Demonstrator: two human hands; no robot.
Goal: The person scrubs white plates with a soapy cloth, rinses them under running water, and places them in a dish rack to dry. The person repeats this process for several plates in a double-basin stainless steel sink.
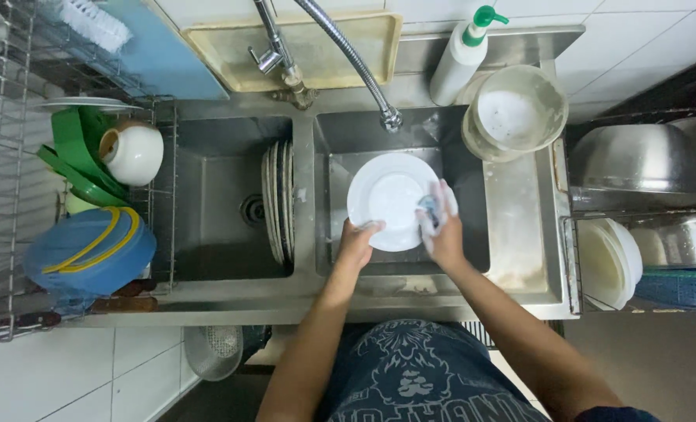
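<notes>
Over the right basin of a steel double sink (309, 168) I hold a round white plate (387, 195). My left hand (357, 242) grips the plate's lower left rim. My right hand (442, 227) presses a soapy sponge (432, 207) against the plate's right side. A flexible tap hose (356, 66) ends just above the plate.
Several plates (278, 199) stand on edge in the left basin. A drying rack at the left holds green dishes (78, 156), a white bowl (133, 152) and a blue lid (90, 250). A soap pump bottle (461, 55) and white tub (516, 109) sit behind; bowls (610, 262) right.
</notes>
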